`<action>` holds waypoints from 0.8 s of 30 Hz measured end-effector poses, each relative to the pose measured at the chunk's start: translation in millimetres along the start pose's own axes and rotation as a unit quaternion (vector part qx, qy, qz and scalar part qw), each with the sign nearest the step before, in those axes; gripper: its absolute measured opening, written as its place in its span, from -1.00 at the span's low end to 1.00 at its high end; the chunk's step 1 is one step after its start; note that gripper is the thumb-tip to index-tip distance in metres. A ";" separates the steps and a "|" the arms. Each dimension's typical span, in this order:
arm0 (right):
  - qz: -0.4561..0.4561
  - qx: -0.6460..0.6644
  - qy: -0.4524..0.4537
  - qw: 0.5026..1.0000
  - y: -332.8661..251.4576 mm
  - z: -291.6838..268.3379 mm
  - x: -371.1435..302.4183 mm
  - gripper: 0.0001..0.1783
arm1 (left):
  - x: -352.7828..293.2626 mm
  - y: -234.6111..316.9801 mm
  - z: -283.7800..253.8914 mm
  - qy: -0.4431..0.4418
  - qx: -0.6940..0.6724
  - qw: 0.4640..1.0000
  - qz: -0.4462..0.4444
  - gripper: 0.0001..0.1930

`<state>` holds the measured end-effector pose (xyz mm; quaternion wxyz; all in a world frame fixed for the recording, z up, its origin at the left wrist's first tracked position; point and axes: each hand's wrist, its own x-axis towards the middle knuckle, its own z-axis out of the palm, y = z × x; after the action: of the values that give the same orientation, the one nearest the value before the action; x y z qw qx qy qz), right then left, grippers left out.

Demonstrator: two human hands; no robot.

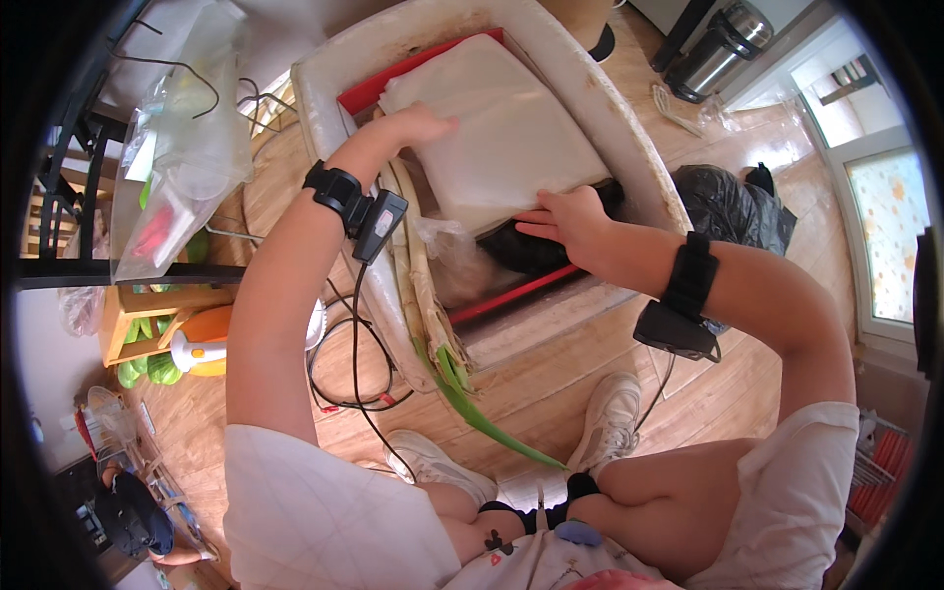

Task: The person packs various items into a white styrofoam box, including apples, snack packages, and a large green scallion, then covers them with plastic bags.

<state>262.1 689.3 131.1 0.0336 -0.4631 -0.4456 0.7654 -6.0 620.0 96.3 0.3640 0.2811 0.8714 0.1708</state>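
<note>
A stack of translucent white plastic sheeting (497,128) lies in a red-edged box (536,290) inside a large white foam box (546,329). My left hand (423,126) rests on the sheeting's left part with its fingers laid out. At its near right corner, my right hand (570,226) has its fingers spread over the sheeting's edge and grips nothing that I can see. Under that hand is a dark, shiny bundle (521,251). A crumpled clear bag (457,261) sits beside it. Long leek stalks (418,280) lie along the foam box's left side, green leaves hanging over its near edge.
A black plastic bag (723,206) and a steel flask (723,49) stand to the right. A black cable (356,334) loops across the floor at the left. Clear plastic bags (187,147) hang from a black rack (128,272). My shoes (612,418) are close to the foam box.
</note>
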 end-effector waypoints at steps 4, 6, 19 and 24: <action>-0.010 0.017 -0.008 1.000 0.4 0.3 9.4 -0.71 | -31.4 26.8 -1.4 0.070 -0.140 0.988 -0.011 -0.20; -0.007 0.047 -0.044 0.998 2.8 5.0 12.2 -0.68 | -20.0 24.8 -4.0 0.085 -0.100 0.990 0.041 -0.17; -0.215 -0.338 -0.140 0.905 -165.3 -127.3 -78.8 -0.57 | -46.7 10.1 20.1 0.119 0.221 0.870 0.426 -0.26; -0.186 -0.524 0.147 0.818 -170.9 -266.0 -51.7 -0.55 | -68.2 -2.7 22.2 -0.014 0.235 0.911 0.339 -0.36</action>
<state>426.3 941.1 241.8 -0.0069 -0.4262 -0.8467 0.3184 48.5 578.0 116.6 0.2195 0.6396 0.7333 0.0706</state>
